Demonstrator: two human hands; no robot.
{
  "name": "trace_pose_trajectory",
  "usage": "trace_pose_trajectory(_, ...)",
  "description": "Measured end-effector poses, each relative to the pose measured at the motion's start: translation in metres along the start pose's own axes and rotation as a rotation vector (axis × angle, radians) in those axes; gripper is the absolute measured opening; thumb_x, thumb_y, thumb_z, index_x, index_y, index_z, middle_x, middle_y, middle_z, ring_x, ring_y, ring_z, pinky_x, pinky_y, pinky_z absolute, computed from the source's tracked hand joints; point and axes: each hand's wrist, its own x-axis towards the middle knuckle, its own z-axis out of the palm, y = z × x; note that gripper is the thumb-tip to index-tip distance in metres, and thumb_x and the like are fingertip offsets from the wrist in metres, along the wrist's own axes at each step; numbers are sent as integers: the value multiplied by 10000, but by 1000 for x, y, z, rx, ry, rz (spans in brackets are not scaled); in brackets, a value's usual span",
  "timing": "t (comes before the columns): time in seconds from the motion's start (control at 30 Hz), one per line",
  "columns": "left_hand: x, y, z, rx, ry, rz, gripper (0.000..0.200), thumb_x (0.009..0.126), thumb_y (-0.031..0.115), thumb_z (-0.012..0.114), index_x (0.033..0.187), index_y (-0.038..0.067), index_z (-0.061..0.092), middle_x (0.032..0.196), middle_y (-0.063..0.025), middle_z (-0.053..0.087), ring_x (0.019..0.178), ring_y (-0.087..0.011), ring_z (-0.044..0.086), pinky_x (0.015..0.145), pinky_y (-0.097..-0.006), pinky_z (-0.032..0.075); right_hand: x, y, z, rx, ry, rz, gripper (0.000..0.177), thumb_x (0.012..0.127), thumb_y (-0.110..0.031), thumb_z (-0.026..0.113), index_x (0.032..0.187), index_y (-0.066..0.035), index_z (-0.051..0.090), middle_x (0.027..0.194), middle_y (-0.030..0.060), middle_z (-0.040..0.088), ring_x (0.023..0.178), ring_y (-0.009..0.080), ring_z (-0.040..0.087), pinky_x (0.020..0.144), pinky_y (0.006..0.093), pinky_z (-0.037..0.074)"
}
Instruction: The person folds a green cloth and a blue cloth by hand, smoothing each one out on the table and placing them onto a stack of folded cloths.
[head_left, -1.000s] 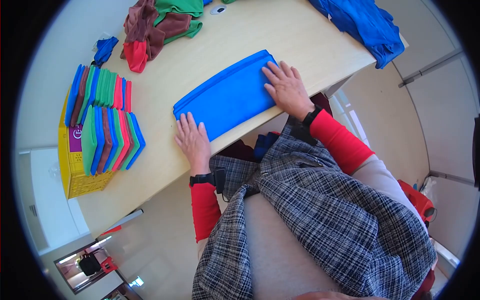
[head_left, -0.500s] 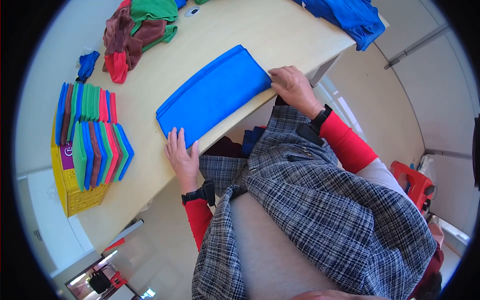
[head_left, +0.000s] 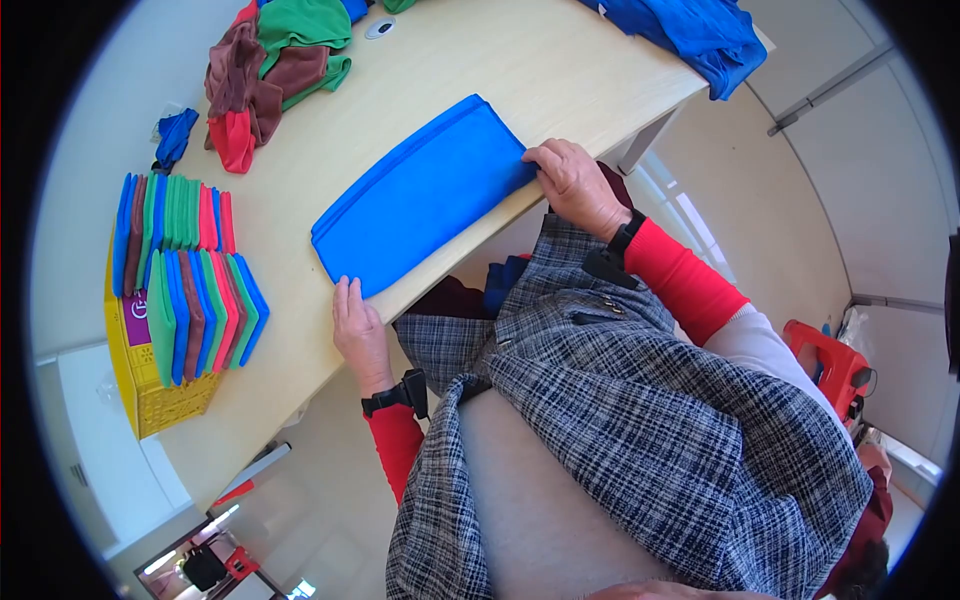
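A blue cloth [head_left: 425,195], folded into a long strip with layered edges along its far side, lies slantwise near the front edge of the table. My left hand [head_left: 361,338] is at its near left corner, fingers drawn together on the edge; the thumb is not clearly visible. At the right end, the fingers and thumb of my right hand [head_left: 575,186] pinch the cloth's corner. Both wrists wear black bands.
Folded cloths [head_left: 205,310] in several colours stand upright in rows in a yellow basket [head_left: 180,405] at left. Loose green, brown and red cloths [head_left: 270,85] are heaped at the back left. More blue cloth [head_left: 690,40] hangs over the far right table corner.
My right hand has shifted left, drawing the cloth's right end slightly inward. My left hand's fingers have come closer together and slid toward the cloth's corner.
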Motion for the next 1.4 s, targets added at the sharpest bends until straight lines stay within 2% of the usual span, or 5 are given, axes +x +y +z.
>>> trace_pose_trajectory(0.43,-3,1,-4,5,-5,13,394,907,-11,554,1290,28,636,1378,-175,600,1253,-345,581,1074,-432,453,10,20,-29,-53,-252,-49,169,865,7,612,1032,-22,613,986,149,637,973,346,626,859,418,523)
trace_pose_trajectory(0.6,14,28,-23,29,-60,115,412,926,65,588,1338,38,603,1428,-167,559,1337,-349,504,1158,-480,339,37,-11,-21,74,-77,-44,180,884,-35,630,1064,-19,637,1040,157,649,999,342,630,857,411,534)
trace_pose_trajectory(0.8,66,62,9,-51,-76,206,468,964,179,602,1402,26,538,1497,-169,486,1415,-350,414,1198,-503,260,70,-83,79,-115,-230,-88,538,985,-373,556,1412,-47,523,1437,179,528,1355,367,463,1129,489,356)
trace_pose_trajectory(0.97,85,48,50,17,-164,159,539,1022,310,524,1503,82,438,1584,-155,381,1480,-332,318,1209,-524,209,57,-75,110,-212,-297,-105,630,1004,-485,483,1481,-74,473,1578,141,402,1480,348,318,1197,524,251)
trace_pose_trajectory(1.4,65,-16,36,73,-206,-198,639,1023,471,461,1551,121,378,1619,-169,321,1493,-368,283,1193,-572,199,55,-10,62,-361,-246,27,602,1013,-460,476,1490,-93,466,1581,132,398,1474,352,316,1193,509,254)
